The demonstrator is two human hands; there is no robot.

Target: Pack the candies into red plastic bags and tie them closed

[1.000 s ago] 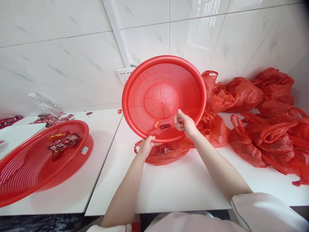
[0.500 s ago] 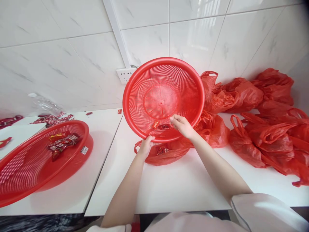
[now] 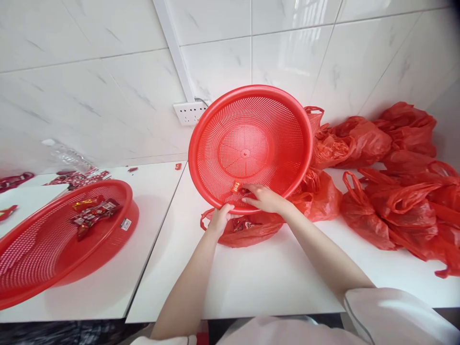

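Fingers [image 3: 252,189] parted, the right hand [image 3: 269,198] reaches near an orange packet [image 3: 236,185] inside the tilted red basket [image 3: 245,143], whose near rim the left hand [image 3: 218,221] clutches, thumb over the top.

The basket [image 3: 245,143] under my left fingers [image 3: 225,210] looks like glossy plastic, smooth along the rim and pierced to a fine mesh inside. Near my right fingers [image 3: 259,190], the orange wrapper [image 3: 236,185] seems to be shiny printed film. The bag [image 3: 247,239] below is thin, crinkled plastic with a slight gloss, like the piled bags [image 3: 391,206]. My counter [image 3: 258,273] has a smooth, softly satin face; the wall tiles [image 3: 287,52] are polished and reflective. My sleeve [image 3: 388,314] is matt cloth.
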